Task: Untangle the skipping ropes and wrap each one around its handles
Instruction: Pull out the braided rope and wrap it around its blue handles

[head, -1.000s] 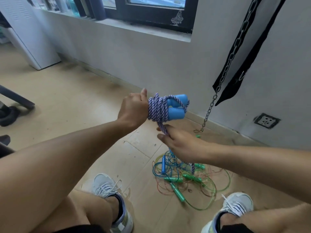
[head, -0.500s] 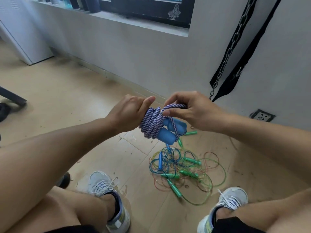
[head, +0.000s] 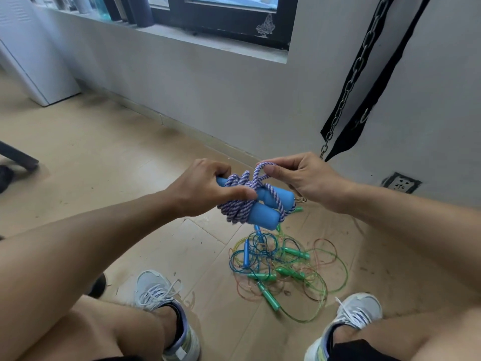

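Braided rope [head: 240,204]: thick twisted cord in purple and white strands, wound in several turns round the middle of two blue handles; held in the air at the centre of the frame, above the floor.
Blue handles [head: 265,211]: two smooth, rounded cylinders lying side by side; their long axis runs from centre left to lower right, with the blunt ends towards the lower right.
Left hand [head: 205,187]: clenched round the left part of the bundle, thumb pressing on the coils.
Right hand [head: 299,178]: thumb and forefinger pinch a raised loop of the braided rope just above the handles; the other fingers are loosely curled.
Tangle of thin ropes [head: 283,267]: glossy see-through plastic cords in blue, green, yellow and orange-red, looped over one another in a heap on the floor, below the held bundle and between the two shoes.
Small handles in the heap: slim tapered green ones [head: 269,299] and a slim blue one [head: 246,254], pointing different ways.
Floor [head: 109,162]: pale beige tiles, scuffed and dusty near the heap.
Shoes: grey-white laced trainers, left [head: 166,306] and right [head: 351,321], at the bottom of the frame.
Wall side: a metal chain [head: 351,79] and a black strap [head: 374,82] hang at the upper right; a wall socket [head: 400,182] sits low at the right; a dark window frame [head: 223,24] and sill run across the top.
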Demonstrator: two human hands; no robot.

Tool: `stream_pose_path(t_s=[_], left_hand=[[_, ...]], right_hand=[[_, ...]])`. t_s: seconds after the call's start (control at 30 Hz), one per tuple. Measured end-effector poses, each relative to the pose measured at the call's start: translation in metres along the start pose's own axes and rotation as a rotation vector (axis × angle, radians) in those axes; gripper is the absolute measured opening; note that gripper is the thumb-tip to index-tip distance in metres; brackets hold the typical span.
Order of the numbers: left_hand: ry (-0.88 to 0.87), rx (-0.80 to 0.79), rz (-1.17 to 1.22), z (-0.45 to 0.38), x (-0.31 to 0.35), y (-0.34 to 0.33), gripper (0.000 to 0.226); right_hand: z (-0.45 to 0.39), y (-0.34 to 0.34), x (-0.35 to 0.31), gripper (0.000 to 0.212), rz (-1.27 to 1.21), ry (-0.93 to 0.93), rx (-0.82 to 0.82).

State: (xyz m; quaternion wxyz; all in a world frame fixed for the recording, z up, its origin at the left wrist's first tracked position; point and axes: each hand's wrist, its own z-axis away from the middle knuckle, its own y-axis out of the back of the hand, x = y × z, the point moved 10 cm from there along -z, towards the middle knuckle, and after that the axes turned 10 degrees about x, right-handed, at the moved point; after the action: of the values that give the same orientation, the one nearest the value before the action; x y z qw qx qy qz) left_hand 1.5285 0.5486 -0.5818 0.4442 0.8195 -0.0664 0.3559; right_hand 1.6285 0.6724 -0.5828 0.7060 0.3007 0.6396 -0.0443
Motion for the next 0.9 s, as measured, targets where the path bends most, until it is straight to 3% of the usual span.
stream_pose_path(t_s=[0.1, 0.2, 0.4, 0.5, 0.6, 0.67, 0.8, 0.9], left_hand=[[-0.003, -0.046, -0.063, 0.004, 0.000, -0.007, 0.082], [0.063, -0.046, -0.098, 0.005, -0.011, -0.008, 0.072], [0.165, -0.018, -0.219, 0.005, -0.031, -0.001, 0.057], [0.158, -0.012, -0.268, 0.006, -0.030, -0.002, 0.058], [0.131, -0.001, -0.297, 0.005, -0.026, -0.002, 0.061], [0.113, 0.008, -0.326, 0.003, -0.024, -0.002, 0.063], [0.091, 0.005, -0.342, 0.005, -0.022, -0.003, 0.062], [0.076, -0.002, -0.297, 0.005, -0.015, -0.007, 0.064]], right_hand=[[0.003, 0.000, 0.003, 0.029, 0.070, -0.007, 0.008], [-0.002, 0.003, 0.012, 0.029, 0.162, -0.023, -0.019], [0.001, -0.003, 0.021, 0.029, 0.687, 0.163, -0.282], [0.005, 0.002, 0.015, 0.013, 0.864, 0.224, -0.273], [0.004, 0.008, 0.002, 0.013, 1.021, 0.286, -0.213], [0.006, 0.009, -0.013, 0.007, 0.877, 0.314, -0.169], [0.017, 0.006, -0.034, 0.023, 0.308, 0.260, -0.136], [0.025, -0.001, -0.040, 0.030, 0.263, 0.310, -0.129]])
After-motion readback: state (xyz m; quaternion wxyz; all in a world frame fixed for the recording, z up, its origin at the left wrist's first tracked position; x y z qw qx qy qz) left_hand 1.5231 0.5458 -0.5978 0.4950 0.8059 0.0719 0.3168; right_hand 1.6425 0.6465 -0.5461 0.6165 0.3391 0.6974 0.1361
